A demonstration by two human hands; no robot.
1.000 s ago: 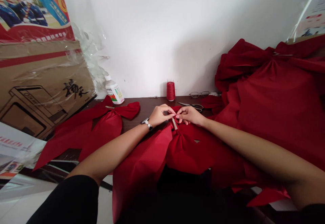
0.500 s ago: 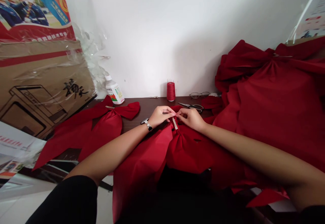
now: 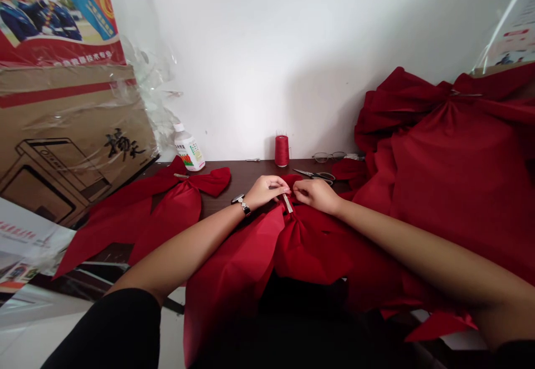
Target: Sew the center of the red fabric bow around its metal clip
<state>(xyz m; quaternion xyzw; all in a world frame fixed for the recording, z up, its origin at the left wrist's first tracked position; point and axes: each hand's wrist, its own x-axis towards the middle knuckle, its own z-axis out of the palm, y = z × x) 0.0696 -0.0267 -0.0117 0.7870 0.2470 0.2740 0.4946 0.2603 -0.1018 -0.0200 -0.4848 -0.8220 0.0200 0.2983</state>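
A large red fabric bow [image 3: 307,241] lies in front of me, its cloth gathered at the middle. A pale clip [image 3: 287,203] sits on the gathered centre. My left hand [image 3: 267,189], with a watch on its wrist, pinches the gathered cloth just above the clip. My right hand [image 3: 314,195] is closed in a pinch a little to the right of it; whatever its fingertips hold is too small to make out. Behind the hands stands a spool of red thread [image 3: 282,150], with several pins or needles at its top.
Scissors [image 3: 315,175] and glasses [image 3: 329,156] lie near the wall. At left are a white bottle [image 3: 189,149], another clipped red bow [image 3: 179,207] and a cardboard box [image 3: 75,135]. A heap of red fabric bows [image 3: 455,163] rises at right.
My right hand has drawn slightly to the right, away from the left fingertips. My left hand keeps its pinch on the bow.
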